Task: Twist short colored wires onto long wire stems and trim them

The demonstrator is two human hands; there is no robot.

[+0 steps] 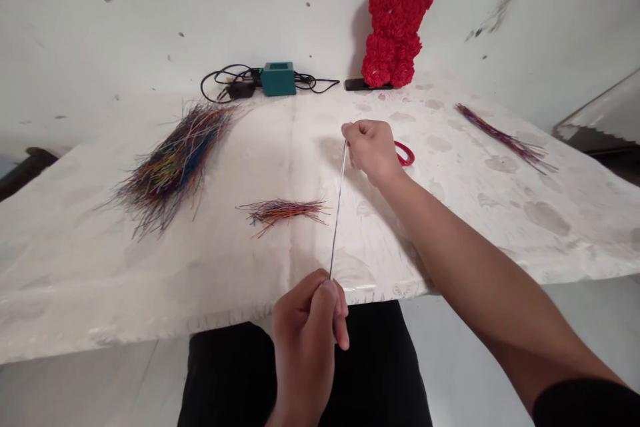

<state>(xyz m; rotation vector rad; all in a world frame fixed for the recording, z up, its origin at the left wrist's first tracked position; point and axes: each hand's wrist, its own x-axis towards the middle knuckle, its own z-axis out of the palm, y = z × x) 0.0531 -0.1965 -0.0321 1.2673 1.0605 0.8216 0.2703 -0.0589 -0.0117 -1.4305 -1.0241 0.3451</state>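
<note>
A thin grey wire (338, 207) runs taut between my two hands above the table's front edge. My left hand (309, 330) pinches its near end, fingers closed, just off the table edge. My right hand (373, 150) is closed on its far end, out over the middle of the table. A red-handled tool (406, 153), probably scissors, lies partly hidden behind my right hand. A small bundle of multicoloured wires (283, 210) lies just left of the taut wire.
A big heap of multicoloured wires (175, 163) lies at the left, a thin purple-red bundle (503, 137) at the right. At the back wall stand a teal box (278, 78) with black cables, a phone (359, 85) and a red rose bear (397, 27). White table cover (100, 267).
</note>
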